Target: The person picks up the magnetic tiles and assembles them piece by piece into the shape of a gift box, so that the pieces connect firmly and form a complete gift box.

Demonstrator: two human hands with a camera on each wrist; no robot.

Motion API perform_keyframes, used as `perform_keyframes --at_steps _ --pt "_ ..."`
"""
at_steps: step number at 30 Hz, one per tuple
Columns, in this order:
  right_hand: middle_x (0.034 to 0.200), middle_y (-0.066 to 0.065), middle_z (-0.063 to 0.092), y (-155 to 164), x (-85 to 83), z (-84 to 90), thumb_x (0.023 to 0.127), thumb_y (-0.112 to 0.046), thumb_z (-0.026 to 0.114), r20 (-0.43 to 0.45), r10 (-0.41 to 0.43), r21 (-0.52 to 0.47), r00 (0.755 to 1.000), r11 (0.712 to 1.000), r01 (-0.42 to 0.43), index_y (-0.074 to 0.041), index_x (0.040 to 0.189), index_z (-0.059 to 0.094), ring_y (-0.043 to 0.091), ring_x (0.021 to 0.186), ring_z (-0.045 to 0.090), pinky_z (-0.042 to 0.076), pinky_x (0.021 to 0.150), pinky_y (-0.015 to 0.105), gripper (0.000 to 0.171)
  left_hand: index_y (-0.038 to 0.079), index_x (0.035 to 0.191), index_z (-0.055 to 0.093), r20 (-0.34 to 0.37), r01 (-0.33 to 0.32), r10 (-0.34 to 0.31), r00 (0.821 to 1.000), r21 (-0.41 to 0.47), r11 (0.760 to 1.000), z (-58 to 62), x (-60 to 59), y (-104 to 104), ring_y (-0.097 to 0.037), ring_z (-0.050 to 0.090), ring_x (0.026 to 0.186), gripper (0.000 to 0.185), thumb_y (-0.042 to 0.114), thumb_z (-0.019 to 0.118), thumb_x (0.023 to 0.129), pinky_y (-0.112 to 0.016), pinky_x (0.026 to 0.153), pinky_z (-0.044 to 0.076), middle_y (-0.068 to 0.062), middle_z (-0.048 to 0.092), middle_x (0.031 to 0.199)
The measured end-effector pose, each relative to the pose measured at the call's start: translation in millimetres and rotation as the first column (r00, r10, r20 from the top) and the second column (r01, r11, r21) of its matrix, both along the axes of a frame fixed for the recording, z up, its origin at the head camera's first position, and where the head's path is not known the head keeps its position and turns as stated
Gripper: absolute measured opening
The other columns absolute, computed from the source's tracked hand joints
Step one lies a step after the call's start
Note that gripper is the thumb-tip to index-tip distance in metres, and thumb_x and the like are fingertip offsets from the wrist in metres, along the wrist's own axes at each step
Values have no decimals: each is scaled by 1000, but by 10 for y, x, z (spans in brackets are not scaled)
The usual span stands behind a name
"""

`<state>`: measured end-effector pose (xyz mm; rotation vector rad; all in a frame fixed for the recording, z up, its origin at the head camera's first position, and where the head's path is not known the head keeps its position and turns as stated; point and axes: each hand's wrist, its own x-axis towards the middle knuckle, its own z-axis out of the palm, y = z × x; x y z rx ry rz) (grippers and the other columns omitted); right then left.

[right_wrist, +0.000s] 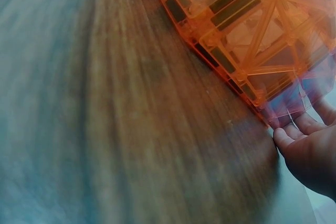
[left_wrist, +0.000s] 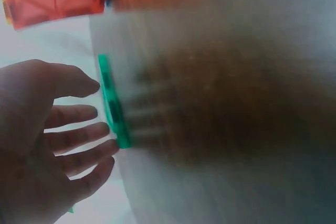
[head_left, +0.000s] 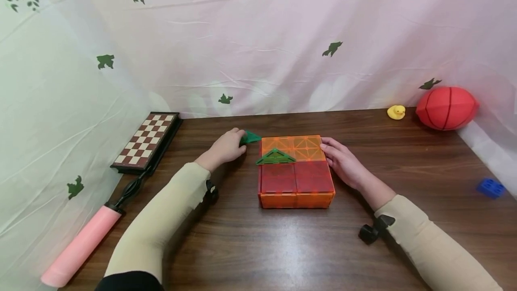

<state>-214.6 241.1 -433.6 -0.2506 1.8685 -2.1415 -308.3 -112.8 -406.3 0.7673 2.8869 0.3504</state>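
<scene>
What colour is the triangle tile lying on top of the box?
Green. The triangle tile shows best in the head view, lying on the orange and red box.

Bare table point(head_left: 282, 246) is lying open in front of the tile box point(head_left: 296, 183) — chessboard point(head_left: 146, 140) and pump point(head_left: 81, 246) are crowding the left edge.
</scene>
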Motion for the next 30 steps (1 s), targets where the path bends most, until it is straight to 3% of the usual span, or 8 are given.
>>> perform_keyframes --at_steps 4,8,14,19,23,30 --pt "135 5 53 -23 -5 -4 109 -31 48 3 -1 -3 1000 1000 1 -1 145 37 14 118 57 48 98 24 48 -3 144 51 31 -59 59 998 15 998 -33 -181 12 -36 55 118 49 19 60 101 -47 100 46 -23 52 137" --pt "137 8 52 -45 -27 1 109 -31 49 5 0 -3 1000 1000 0 0 146 37 15 120 56 48 99 25 50 -2 145 51 53 -79 79 995 -11 997 -31 -293 1 -40 49 121 52 22 59 100 -48 102 43 -24 49 139" --pt "138 9 51 -29 -41 6 109 -31 49 13 -12 0 1000 1000 12 -1 145 37 15 120 56 48 98 25 49 0 144 53 90 -86 83 992 20 996 -22 -373 20 -38 48 115 53 24 63 97 -47 97 44 -23 49 135" --pt "137 8 52 -17 -23 2 109 -30 49 24 -18 -6 1000 1000 19 -1 145 37 14 120 56 48 98 25 48 0 138 51 100 -110 100 990 107 988 -56 -365 46 -35 51 114 50 20 68 94 -46 100 44 -21 53 130" --pt "138 8 51 -13 -10 1 109 -30 50 23 -23 -6 999 1000 23 0 146 36 13 120 56 48 98 24 50 1 131 50 101 -149 129 986 230 962 -81 -309 57 -33 57 115 43 11 69 94 -46 99 47 -21 60 126" --pt "138 8 50 -13 -4 -7 109 -31 50 19 -24 -6 1000 1000 24 -1 147 36 14 119 56 48 98 24 50 -2 120 61 93 -203 180 979 416 887 -86 -191 28 -31 61 105 23 0 61 97 -43 90 51 -18 66 111"
